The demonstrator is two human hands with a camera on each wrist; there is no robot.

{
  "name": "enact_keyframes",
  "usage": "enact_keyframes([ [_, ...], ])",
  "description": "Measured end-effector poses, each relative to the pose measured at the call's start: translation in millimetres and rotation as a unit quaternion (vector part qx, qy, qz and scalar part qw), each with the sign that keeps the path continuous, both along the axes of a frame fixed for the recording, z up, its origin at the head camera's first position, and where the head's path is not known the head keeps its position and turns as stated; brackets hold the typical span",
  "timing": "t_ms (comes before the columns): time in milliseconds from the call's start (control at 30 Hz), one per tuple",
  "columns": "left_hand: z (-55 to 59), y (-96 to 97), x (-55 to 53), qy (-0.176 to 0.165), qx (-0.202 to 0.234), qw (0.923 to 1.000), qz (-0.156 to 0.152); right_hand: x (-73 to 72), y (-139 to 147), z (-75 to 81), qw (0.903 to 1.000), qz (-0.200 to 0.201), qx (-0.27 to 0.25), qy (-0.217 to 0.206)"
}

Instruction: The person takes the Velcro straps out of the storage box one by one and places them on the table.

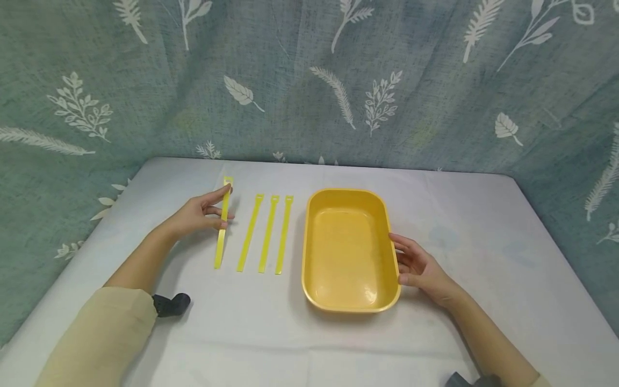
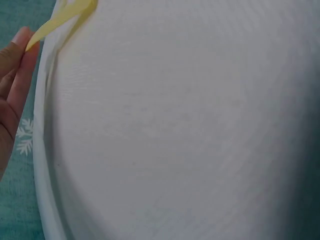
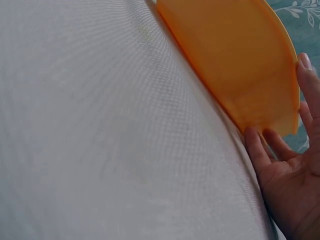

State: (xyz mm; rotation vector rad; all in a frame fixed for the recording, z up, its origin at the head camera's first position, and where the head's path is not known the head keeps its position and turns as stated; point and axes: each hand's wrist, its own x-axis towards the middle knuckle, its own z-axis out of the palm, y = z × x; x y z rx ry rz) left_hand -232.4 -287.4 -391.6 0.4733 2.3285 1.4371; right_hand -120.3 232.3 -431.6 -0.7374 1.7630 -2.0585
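Observation:
In the head view my left hand (image 1: 197, 214) pinches a flat yellow strap (image 1: 220, 248) with a slotted end pointing away. The left wrist view shows this strap (image 2: 62, 16) bent, one edge between thumb and fingers. Three matching straps, a left one (image 1: 249, 236), a middle one (image 1: 268, 236) and a right one (image 1: 283, 236), lie side by side on the table. Right of them stands a yellow tray (image 1: 311, 252) with rounded corners and nothing inside. My right hand (image 1: 422, 269) touches the tray's right side, fingertips against its outer wall in the right wrist view.
A white cloth covers the table (image 1: 483, 226). Behind it hangs a green curtain (image 1: 290, 80) with white leaf prints. Dark wrist mounts show at the left forearm (image 1: 135, 269) and at the lower right.

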Motion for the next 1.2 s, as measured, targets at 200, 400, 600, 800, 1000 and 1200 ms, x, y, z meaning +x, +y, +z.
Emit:
enact_keyframes([
  [200,-8.5,1.9,-2.7,0.03,-0.045,0.9984,0.015,-0.1,-0.7,0.7,0.9999,-0.006,0.01,-0.005],
  [400,-14.2,5.8,-3.5,0.043,-0.08,0.9957,0.018,1.1,-0.2,1.3,0.9997,-0.009,0.017,-0.013],
  [600,-14.7,8.1,-2.9,0.082,-0.174,0.981,0.026,1.7,-0.7,4.0,0.9993,-0.015,0.03,-0.019],
  [800,-15.2,5.9,1.0,0.124,-0.225,0.9664,0.006,0.5,-1.9,5.0,0.9992,-0.016,0.034,-0.014],
  [1000,-19.2,5.5,2.3,0.127,-0.228,0.9652,0.01,-0.7,-1.3,2.6,0.9996,-0.011,0.024,-0.012],
  [1200,-20.7,4.4,0.0,0.121,-0.22,0.9678,0.02,-1.4,-2.8,5.3,0.9992,-0.016,0.036,-0.01],
])
